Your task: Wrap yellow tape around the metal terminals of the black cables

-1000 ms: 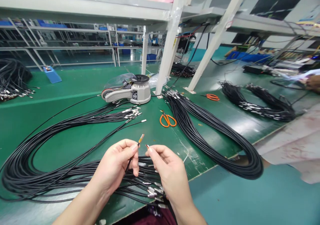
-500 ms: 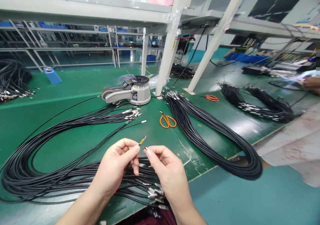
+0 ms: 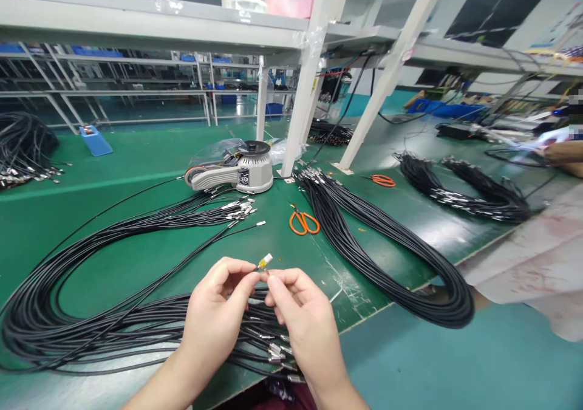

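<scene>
One plug (image 3: 265, 260), white with yellow at its base, is sticking up just above the fingertips, a little below the centre of the frame. The left hand (image 3: 214, 304) is pinching it at the base between thumb and finger. The right hand (image 3: 303, 307) is pressing thumb and finger together just beside it; whether it is holding something thin there, I cannot tell. In my judgement, the yellow part is the weak point: if the left pinch is loosening, or the right hand is pulling at an angle, it could be tearing or creasing. The plug could also be twisting, because so little of it is being gripped. Below the hands, many cables (image 3: 113, 334) are lying across the surface (image 3: 136, 155), and metal ends (image 3: 276, 352) are crowding near its edge at lower middle; a dropping wrist could be snagging them. At right, one coil (image 3: 387, 279) is hanging its bend over the edge, so a bump from the person in pale cloth (image 3: 532, 264) could be dragging it down.
</scene>
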{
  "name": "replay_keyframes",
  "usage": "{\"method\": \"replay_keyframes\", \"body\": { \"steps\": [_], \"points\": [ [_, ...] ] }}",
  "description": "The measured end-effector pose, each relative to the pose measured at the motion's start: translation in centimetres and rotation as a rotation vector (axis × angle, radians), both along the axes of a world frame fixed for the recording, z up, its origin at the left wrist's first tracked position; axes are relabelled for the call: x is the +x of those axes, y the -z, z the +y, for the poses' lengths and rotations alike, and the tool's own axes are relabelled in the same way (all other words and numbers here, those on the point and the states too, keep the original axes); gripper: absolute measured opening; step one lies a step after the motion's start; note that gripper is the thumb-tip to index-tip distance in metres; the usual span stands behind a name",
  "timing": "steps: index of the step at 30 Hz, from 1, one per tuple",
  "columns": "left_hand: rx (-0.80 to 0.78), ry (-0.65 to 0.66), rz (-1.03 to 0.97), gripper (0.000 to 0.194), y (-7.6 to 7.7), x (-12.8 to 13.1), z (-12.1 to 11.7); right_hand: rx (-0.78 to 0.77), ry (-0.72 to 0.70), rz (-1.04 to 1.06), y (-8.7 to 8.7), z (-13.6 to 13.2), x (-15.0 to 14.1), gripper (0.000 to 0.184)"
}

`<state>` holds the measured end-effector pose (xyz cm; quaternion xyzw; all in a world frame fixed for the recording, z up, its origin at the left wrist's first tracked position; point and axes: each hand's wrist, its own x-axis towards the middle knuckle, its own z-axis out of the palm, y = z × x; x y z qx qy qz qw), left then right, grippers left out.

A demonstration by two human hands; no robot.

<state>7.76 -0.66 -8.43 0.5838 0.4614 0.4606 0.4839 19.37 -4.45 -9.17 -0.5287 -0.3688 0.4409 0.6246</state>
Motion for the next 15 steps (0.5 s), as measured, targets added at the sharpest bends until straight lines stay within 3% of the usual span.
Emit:
{"method": "replay_keyframes", "body": {
  "steps": [3, 8, 11, 15],
  "points": [
    [-0.224, 0.055, -0.147, 0.016, -0.2, 0.0, 0.5, -0.006, 0.039, 0.083, 0.8, 0.4, 0.4, 0.024],
    [-0.360, 0.153, -0.326, 0.023, 0.2, -0.1, 1.0, -0.006, -0.001, 0.136, 1.6, 0.9, 0.3, 0.026],
    [-0.364, 0.163, -0.350, 0.022, 0.4, -0.2, 1.2, -0.012, 0.004, 0.097, 1.7, 1.0, 0.1, 0.027],
    [-0.249, 0.118, -0.233, 0.017, 0.2, -0.2, 1.1, -0.026, -0.008, 0.086, 1.9, 0.9, 0.2, 0.024]
  ]
}}
